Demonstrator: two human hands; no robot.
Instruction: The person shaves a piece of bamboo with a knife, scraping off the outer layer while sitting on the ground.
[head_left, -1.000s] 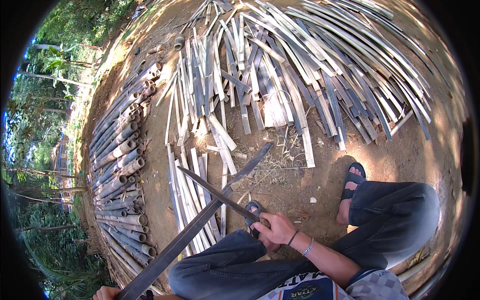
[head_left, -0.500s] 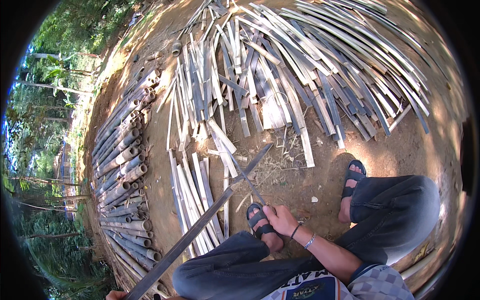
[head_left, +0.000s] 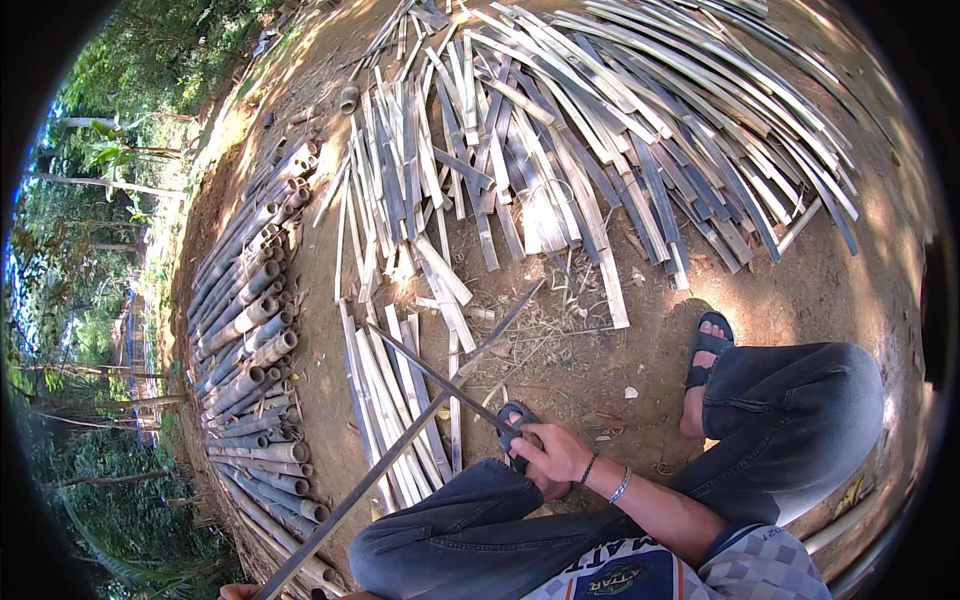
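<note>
A long, dark bamboo strip [head_left: 390, 450] slants from the lower left up to the middle of the view. My left hand [head_left: 238, 592], mostly cut off by the lower edge, grips its near end. In my right hand [head_left: 552, 452], beside my left foot, is a long, narrow-bladed knife [head_left: 425, 368], its handle wrapped by closed fingers. The blade points up and left and crosses the strip near the middle; whether they touch, I cannot tell. The strip shows its narrow edge.
Split bamboo strips [head_left: 600, 110] lie in a wide pile ahead, with a smaller bundle [head_left: 385, 400] near my left knee. Whole bamboo poles [head_left: 240, 330] are stacked at the left. My sandalled feet [head_left: 708, 345] rest on bare soil, with shavings [head_left: 560, 300] ahead.
The knife's blade has swung left and now lies more flatly across the strip. The strip has rolled from its broad face towards its edge. Both hands keep their hold.
</note>
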